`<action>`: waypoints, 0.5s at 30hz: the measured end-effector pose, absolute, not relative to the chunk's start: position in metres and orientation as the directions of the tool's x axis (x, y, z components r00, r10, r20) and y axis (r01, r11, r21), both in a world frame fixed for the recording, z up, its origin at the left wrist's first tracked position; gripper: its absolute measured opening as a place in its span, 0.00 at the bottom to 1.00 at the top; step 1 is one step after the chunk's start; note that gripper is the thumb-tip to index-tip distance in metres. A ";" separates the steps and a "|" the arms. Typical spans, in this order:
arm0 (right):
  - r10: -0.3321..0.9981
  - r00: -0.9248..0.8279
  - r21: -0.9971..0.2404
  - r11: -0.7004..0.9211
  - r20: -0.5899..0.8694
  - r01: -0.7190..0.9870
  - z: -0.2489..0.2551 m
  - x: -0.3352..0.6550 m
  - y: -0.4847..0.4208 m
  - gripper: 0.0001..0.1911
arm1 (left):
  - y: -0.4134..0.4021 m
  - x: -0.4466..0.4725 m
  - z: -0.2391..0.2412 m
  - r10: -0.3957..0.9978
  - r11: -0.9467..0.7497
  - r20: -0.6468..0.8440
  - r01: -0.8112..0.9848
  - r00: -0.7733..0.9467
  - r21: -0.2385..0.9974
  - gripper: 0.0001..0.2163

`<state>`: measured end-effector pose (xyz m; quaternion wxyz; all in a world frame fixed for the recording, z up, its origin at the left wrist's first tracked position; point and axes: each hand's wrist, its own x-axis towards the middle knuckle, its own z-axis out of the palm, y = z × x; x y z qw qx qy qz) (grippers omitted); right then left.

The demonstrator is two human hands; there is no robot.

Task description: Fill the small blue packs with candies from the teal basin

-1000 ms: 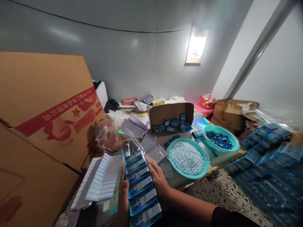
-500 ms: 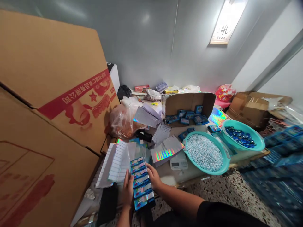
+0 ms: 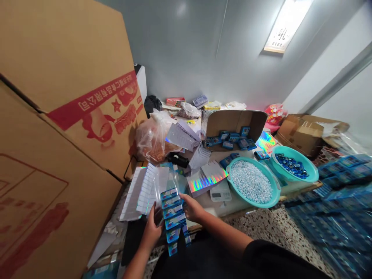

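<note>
A column of small blue packs [image 3: 173,221] with pink and white print hangs in front of me, its lower end splayed apart. Clear plastic film [image 3: 167,180] rises above the packs and runs down their left side. My right hand [image 3: 192,208] grips the upper right edge of the column, thumb near the top packs. Left of the column, my left hand [image 3: 152,228] is closed on the film's edge, fingers pointing up; its fingertips are partly hidden by the film. Beside my left hand lie white folded card strips [image 3: 145,190] with ruled creases.
A kitchen scale [image 3: 220,195] sits beside a turquoise basin [image 3: 276,197] of pale pellets. Another turquoise basin [image 3: 312,170] holds dark blue pieces. An open carton [image 3: 223,120] contains blue packs. Large cardboard boxes [image 3: 61,50] stand at left; wrapped blue stacks [image 3: 343,205] at right.
The column of packs was straight and even; now its lower end has spread apart. My left hand has shifted slightly left, away from the packs. The view has tilted a little.
</note>
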<state>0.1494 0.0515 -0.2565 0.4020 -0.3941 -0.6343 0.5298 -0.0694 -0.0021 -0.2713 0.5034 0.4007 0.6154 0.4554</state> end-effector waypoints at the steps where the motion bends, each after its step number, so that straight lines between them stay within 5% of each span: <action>1: 0.920 -0.377 -0.985 0.149 0.106 0.087 -0.257 0.151 0.053 0.32 | -0.001 -0.069 -0.272 0.950 0.263 -0.250 0.046 -0.185 0.964 0.49; 10: 0.916 -0.386 -0.951 0.209 0.108 0.229 -0.279 0.152 0.050 0.27 | -0.022 -0.051 -0.267 0.890 0.344 -0.254 0.193 -0.378 0.919 0.29; 15: 0.903 -0.412 -0.914 0.261 0.118 0.310 -0.287 0.157 0.055 0.27 | -0.025 -0.044 -0.265 0.857 0.374 -0.250 0.211 -0.450 0.903 0.27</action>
